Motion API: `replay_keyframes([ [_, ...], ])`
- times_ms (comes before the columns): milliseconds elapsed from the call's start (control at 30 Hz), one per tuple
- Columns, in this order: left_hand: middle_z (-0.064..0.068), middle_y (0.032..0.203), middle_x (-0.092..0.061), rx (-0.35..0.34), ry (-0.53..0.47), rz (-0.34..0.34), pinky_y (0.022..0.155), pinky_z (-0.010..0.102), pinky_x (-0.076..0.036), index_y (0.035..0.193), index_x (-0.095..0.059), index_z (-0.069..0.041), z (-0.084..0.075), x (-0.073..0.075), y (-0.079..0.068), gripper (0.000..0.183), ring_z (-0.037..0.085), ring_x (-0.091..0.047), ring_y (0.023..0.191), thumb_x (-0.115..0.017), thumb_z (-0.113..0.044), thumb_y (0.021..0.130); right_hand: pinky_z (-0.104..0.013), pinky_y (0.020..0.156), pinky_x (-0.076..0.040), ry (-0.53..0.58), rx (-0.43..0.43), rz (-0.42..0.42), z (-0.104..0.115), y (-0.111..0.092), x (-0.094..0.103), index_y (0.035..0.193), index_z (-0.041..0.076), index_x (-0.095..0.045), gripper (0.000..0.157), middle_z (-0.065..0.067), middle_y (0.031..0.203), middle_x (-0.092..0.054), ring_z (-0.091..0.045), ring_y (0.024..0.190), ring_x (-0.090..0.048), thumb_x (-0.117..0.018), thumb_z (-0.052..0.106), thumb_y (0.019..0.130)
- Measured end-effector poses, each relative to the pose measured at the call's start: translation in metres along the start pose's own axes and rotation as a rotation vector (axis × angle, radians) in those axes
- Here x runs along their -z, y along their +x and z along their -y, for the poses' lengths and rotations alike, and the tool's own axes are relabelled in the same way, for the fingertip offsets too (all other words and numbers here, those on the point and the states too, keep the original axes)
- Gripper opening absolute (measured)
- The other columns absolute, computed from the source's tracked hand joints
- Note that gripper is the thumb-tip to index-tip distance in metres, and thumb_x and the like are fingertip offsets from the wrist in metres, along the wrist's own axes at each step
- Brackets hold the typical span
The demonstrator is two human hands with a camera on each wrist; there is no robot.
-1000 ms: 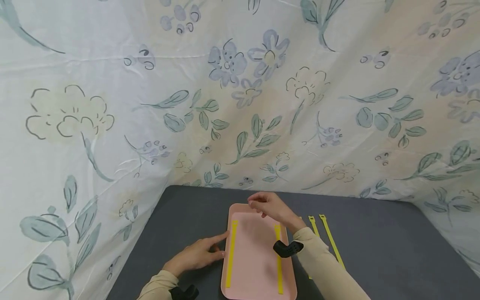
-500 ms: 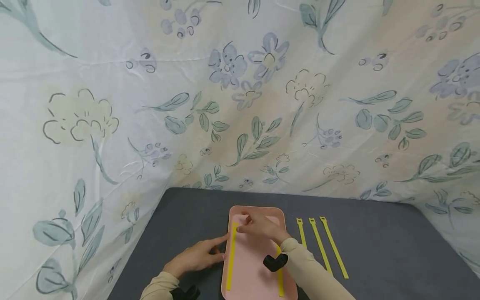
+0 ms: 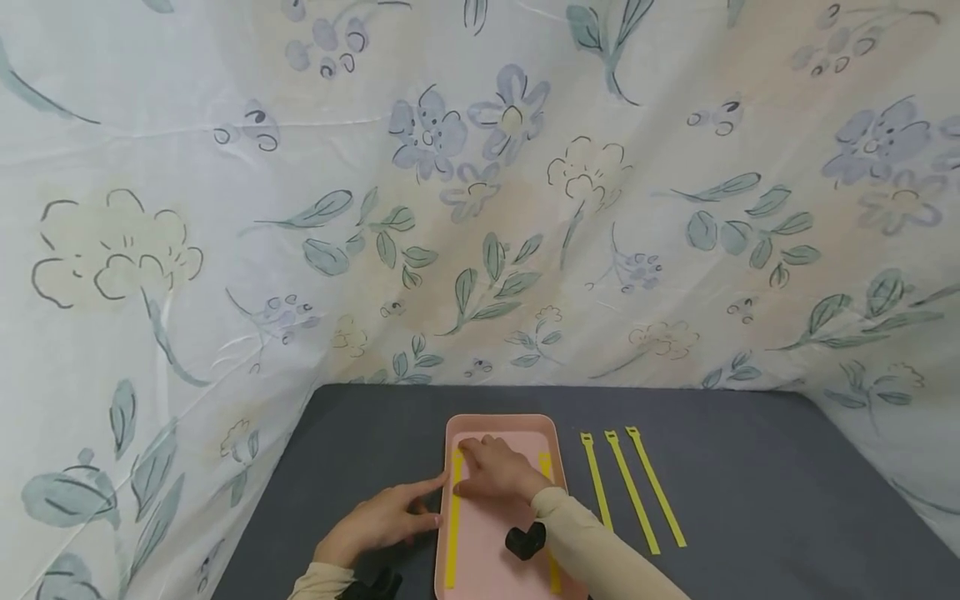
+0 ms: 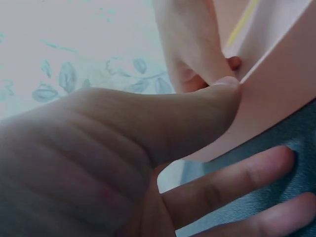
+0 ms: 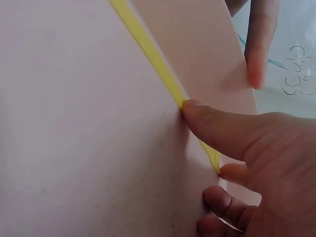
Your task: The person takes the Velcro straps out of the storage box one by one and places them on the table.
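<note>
A pink tray (image 3: 498,542) lies lengthwise on the table, with a yellow cable tie (image 3: 452,542) along its left side and another yellow cable tie (image 3: 546,460) along its right. My right hand (image 3: 497,471) is over the tray. In the right wrist view its thumb and index fingertip, set apart, touch the left tie (image 5: 153,57) near its slotted end, which lies flat. My left hand (image 3: 378,523) touches the tray's left rim with thumb and index finger, its other fingers loosely extended in the left wrist view. My right forearm hides part of the right tie.
Three more yellow cable ties (image 3: 632,492) lie side by side on the dark table (image 3: 750,483), to the right of the tray. A flower-printed cloth (image 3: 480,208) hangs behind the table and along its sides.
My right hand has moved left and down from the tray's far right corner to the left tie. The left hand stays at the rim. The view has shifted slightly.
</note>
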State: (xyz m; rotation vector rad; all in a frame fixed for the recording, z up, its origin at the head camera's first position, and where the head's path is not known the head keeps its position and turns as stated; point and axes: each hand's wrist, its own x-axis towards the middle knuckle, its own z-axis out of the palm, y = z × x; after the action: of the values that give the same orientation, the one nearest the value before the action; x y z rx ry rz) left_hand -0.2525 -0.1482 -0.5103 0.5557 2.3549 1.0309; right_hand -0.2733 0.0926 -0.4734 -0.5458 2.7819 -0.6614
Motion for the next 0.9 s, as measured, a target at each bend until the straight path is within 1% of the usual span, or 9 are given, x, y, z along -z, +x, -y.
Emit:
replay_keyframes([
  [67,-0.007,0.087,-0.071,0.021,-0.031,0.005,0.059,0.035,-0.044,0.146,-0.043,-0.057,0.018,-0.004,0.012,0.069,0.021,-0.066,0.065,-0.073,-0.062,0.084,-0.038,0.072,-0.047,-0.004,-0.001,-0.002,0.000,0.000,0.000,0.138,0.018,-0.055,0.065,-0.004,0.107,-0.058,-0.018,0.095,-0.049,-0.080,0.042,0.083],
  [133,-0.004,0.089,-0.071,0.002,-0.047,0.013,0.059,0.036,-0.046,0.149,-0.041,-0.054,0.031,-0.006,0.019,0.073,0.022,-0.065,0.065,-0.073,-0.061,0.084,-0.038,0.073,-0.047,-0.003,0.004,0.005,0.000,0.002,0.000,0.133,0.020,-0.058,0.060,-0.002,0.107,-0.058,-0.017,0.096,-0.049,-0.080,0.042,0.083],
  [267,-0.003,0.090,-0.070,0.028,-0.079,0.005,0.060,0.035,-0.047,0.152,-0.041,-0.048,0.029,-0.003,0.015,0.077,0.020,-0.064,0.066,-0.075,-0.059,0.084,-0.034,0.073,-0.044,0.015,0.015,0.023,0.004,0.007,0.001,0.120,0.023,-0.061,0.047,0.003,0.098,-0.055,-0.014,0.092,-0.047,-0.081,0.041,0.081],
  [333,-0.004,0.089,-0.071,0.050,-0.081,-0.007,0.061,0.036,-0.045,0.149,-0.043,-0.051,0.028,-0.002,0.014,0.075,0.020,-0.064,0.068,-0.075,-0.061,0.082,-0.032,0.070,-0.042,0.014,0.017,0.023,0.006,0.009,0.001,0.112,0.024,-0.062,0.042,0.005,0.093,-0.052,-0.012,0.089,-0.046,-0.082,0.041,0.080],
  [433,-0.006,0.086,-0.070,0.072,-0.039,-0.027,0.060,0.035,-0.042,0.149,-0.045,-0.050,0.021,-0.001,0.008,0.075,0.018,-0.064,0.067,-0.075,-0.064,0.081,-0.029,0.067,-0.040,0.010,0.010,0.019,0.008,0.010,0.001,0.102,0.021,-0.064,0.034,0.006,0.088,-0.050,-0.011,0.085,-0.044,-0.082,0.040,0.079],
  [533,-0.006,0.084,-0.069,0.075,0.012,-0.042,0.059,0.034,-0.041,0.153,-0.044,-0.041,0.004,0.002,-0.002,0.077,0.016,-0.062,0.065,-0.073,-0.061,0.084,-0.029,0.067,-0.040,0.000,0.002,0.012,0.010,0.010,0.001,0.094,0.019,-0.066,0.030,0.007,0.088,-0.049,-0.011,0.084,-0.044,-0.082,0.040,0.079],
  [667,-0.004,0.084,-0.068,0.067,0.015,-0.038,0.060,0.034,-0.041,0.154,-0.045,-0.032,-0.015,0.004,-0.012,0.076,0.016,-0.061,0.066,-0.073,-0.055,0.087,-0.028,0.067,-0.040,0.012,0.004,0.012,0.010,0.008,-0.001,0.089,0.021,-0.067,0.022,0.007,0.087,-0.049,-0.010,0.083,-0.044,-0.081,0.036,0.081],
  [800,-0.010,0.085,-0.069,0.070,0.052,-0.034,0.062,0.033,-0.043,0.152,-0.046,-0.037,-0.020,0.001,-0.013,0.072,0.012,-0.063,0.067,-0.070,-0.058,0.088,-0.024,0.064,-0.038,0.040,0.056,-0.003,0.006,0.001,-0.005,0.081,0.022,-0.068,0.014,0.009,0.079,-0.049,-0.008,0.077,-0.043,-0.079,0.030,0.084],
  [900,-0.009,0.085,-0.070,0.034,0.038,-0.024,0.062,0.034,-0.042,0.152,-0.047,-0.037,-0.026,0.000,-0.013,0.068,0.013,-0.063,0.067,-0.071,-0.054,0.090,-0.021,0.059,-0.036,0.076,0.095,-0.031,-0.001,-0.005,-0.007,0.073,0.021,-0.068,0.016,0.011,0.068,-0.050,-0.005,0.068,-0.044,-0.078,0.026,0.084],
])
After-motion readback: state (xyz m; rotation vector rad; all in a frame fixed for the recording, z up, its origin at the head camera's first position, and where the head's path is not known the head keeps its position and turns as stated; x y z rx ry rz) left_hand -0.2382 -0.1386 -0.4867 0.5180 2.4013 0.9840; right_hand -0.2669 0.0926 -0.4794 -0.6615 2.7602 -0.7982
